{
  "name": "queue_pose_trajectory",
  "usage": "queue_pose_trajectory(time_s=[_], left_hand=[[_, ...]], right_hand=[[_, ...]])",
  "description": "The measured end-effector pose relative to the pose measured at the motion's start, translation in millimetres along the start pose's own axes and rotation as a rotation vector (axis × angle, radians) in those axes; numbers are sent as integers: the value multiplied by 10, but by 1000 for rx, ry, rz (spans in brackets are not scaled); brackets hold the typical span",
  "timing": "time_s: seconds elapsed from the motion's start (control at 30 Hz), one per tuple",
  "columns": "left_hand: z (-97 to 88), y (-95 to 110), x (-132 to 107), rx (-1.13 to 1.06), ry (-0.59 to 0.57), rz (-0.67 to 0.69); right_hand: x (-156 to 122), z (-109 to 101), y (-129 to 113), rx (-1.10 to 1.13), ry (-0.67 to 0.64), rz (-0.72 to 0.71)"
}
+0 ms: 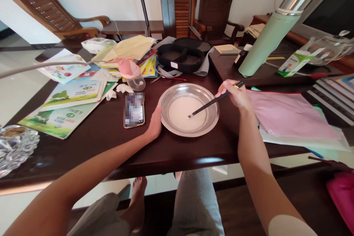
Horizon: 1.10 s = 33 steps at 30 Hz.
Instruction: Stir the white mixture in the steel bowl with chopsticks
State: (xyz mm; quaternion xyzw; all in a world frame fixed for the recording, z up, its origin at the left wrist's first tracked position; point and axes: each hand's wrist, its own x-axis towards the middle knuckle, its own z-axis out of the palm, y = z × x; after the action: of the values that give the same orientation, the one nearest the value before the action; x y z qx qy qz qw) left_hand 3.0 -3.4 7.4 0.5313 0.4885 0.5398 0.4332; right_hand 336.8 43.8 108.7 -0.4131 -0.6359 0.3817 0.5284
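A round metal bowl (168, 96) with a white liquid in it stands on the dark wooden table (110, 143). My left hand (155, 125) rests against the bowl's left rim, fingers pressed to its edge. My right hand (233, 94) holds a pair of dark chopsticks (212, 104), whose tips dip into the white liquid near the bowl's middle. A phone (134, 110) lies flat just left of my left hand.
Books and papers (72, 99) cover the table's left side, with a pink-lidded cup (134, 75) and a black tray (181, 57) behind the bowl. A green flask (265, 42), pink folder (290, 116) and book stack (334, 94) sit right. Glass dish (13, 147) lies far left.
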Motion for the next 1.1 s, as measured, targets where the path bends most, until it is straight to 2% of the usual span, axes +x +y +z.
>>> queue_pose_trajectory(time_s=[0.1,0.17,0.37,0.43,0.53,0.6,0.77,0.83,1.0,1.1], left_hand=[[6,6,-1,-8,-7,4],[9,8,0,-11,-9,3],[-2,0,2,7,-10,4],[-8,-8,4,16,-8,8],[-12,-24,10,17,-11,9],[-12,-34,12,10,-15,1],[-13,-48,8,-1,-9,0],[-18,-47,7,-1,-9,-2],[-16,-34,14,9,3,6],[-3,-33,15,12,-10,20]], right_hand=[[-7,101,-20,-7,-121,10],[-1,138,-36,-29,-133,5],[10,-21,5,-20,68,-37],[1,-26,17,-2,33,-26],[-8,62,-2,-7,-97,-8],[-3,113,-22,-27,-133,-14],[13,4,-2,-54,45,-47],[8,-47,21,-27,70,-58],[-8,65,6,6,-126,-10],[0,114,-23,-29,-122,-17]])
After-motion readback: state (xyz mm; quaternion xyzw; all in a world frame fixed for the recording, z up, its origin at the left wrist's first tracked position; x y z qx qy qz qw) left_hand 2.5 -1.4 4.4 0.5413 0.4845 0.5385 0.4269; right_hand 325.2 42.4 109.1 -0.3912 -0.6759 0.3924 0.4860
